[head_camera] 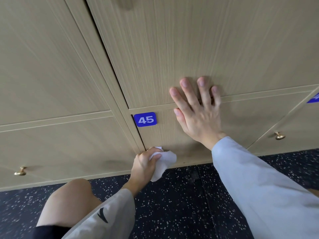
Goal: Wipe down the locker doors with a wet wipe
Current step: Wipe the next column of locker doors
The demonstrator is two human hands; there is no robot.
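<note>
Beige wood-grain locker doors fill the view. The bottom door (pixel 172 135) carries a blue plate with the number 45 (pixel 145 119). My left hand (pixel 144 163) grips a crumpled white wet wipe (pixel 164 162) against the lower left corner of this door, near its bottom edge. My right hand (pixel 196 111) lies flat with its fingers spread, pressing on the seam between door 45 and the door above (pixel 189 49).
Brass knobs stick out from the neighbouring doors at the lower left (pixel 20 171) and at the right (pixel 279 135). Dark speckled floor (pixel 181 204) runs below the lockers. My bare knee (pixel 69 200) is bent at the lower left. A second blue plate (pixel 314 99) shows at the right edge.
</note>
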